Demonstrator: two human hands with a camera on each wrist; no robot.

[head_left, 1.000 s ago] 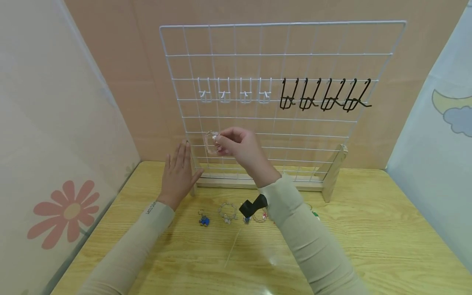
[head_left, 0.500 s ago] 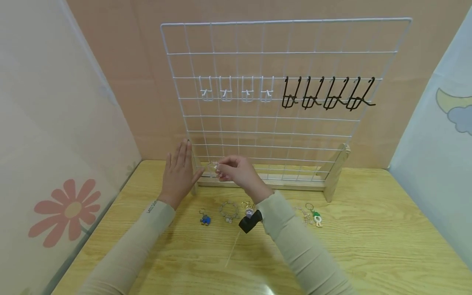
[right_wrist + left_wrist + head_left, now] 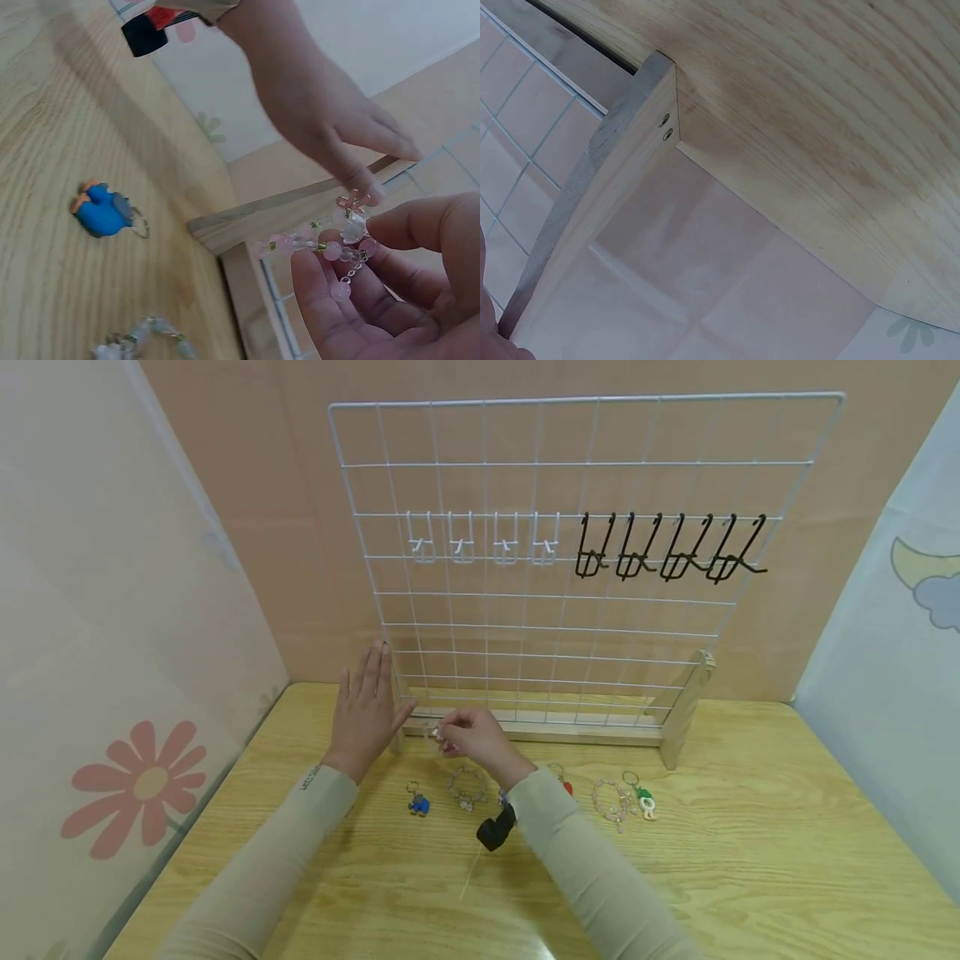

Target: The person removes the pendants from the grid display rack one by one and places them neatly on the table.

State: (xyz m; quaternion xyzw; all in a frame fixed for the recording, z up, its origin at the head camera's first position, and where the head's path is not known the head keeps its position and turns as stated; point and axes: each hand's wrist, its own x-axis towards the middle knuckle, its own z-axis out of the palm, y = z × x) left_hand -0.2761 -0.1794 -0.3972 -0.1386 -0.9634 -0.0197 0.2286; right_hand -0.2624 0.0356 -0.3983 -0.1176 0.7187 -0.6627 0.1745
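Observation:
My right hand [image 3: 480, 742] pinches a pink and clear beaded bracelet [image 3: 332, 250] between thumb and fingers, low in front of the rack's left end. In the right wrist view a small bow charm and a short chain with a bead show on the bracelet. My left hand [image 3: 363, 710] rests with straight fingers against the wooden side leg [image 3: 592, 180] of a white wire grid rack [image 3: 585, 400]. Below the right hand, a pale beaded bracelet [image 3: 467, 805] and a keyring with a blue figure [image 3: 419, 805] lie on the table.
White hooks [image 3: 462, 550] and black hooks [image 3: 633, 564] hang in one row on the grid. Toward the right lie a keyring with a red charm [image 3: 567, 787], another pink bracelet [image 3: 619, 817] and a green-and-white keyring [image 3: 647, 803]. My right sleeve partly hides the middle items.
My right hand has come down with the bracelet from in front of the grid to the level of the rack's wooden base. The left hand has stayed on the side leg.

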